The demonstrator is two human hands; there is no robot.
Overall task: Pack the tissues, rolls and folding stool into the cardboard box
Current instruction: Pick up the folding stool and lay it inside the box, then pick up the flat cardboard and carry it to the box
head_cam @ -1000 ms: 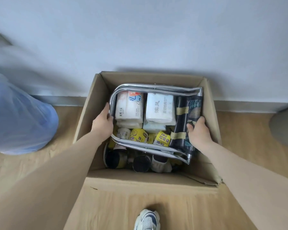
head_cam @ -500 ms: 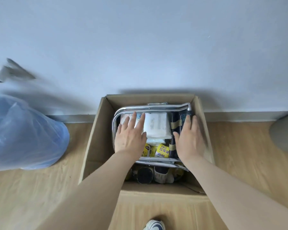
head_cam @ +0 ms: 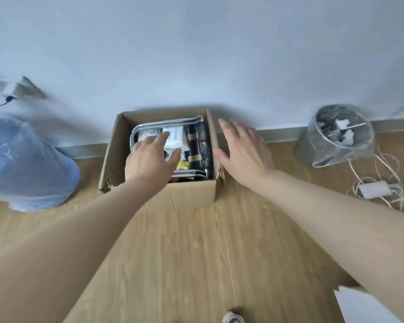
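A plain room in a home, seen down at floor level.

Pale wood-look floor (head_cam: 254,241) meets a bare light wall (head_cam: 196,54) along a grey skirting board (head_cam: 278,134). At the far left a blurred wall socket (head_cam: 9,90) has a dark cable plugged in. On the floor stand a full blue plastic bag (head_cam: 26,164), an open cardboard box (head_cam: 117,155) of household goods against the wall, and a small bin (head_cam: 338,136) lined with clear plastic and holding scraps. Near the bin lie a white adapter (head_cam: 374,189) and loops of pale cord (head_cam: 387,164).
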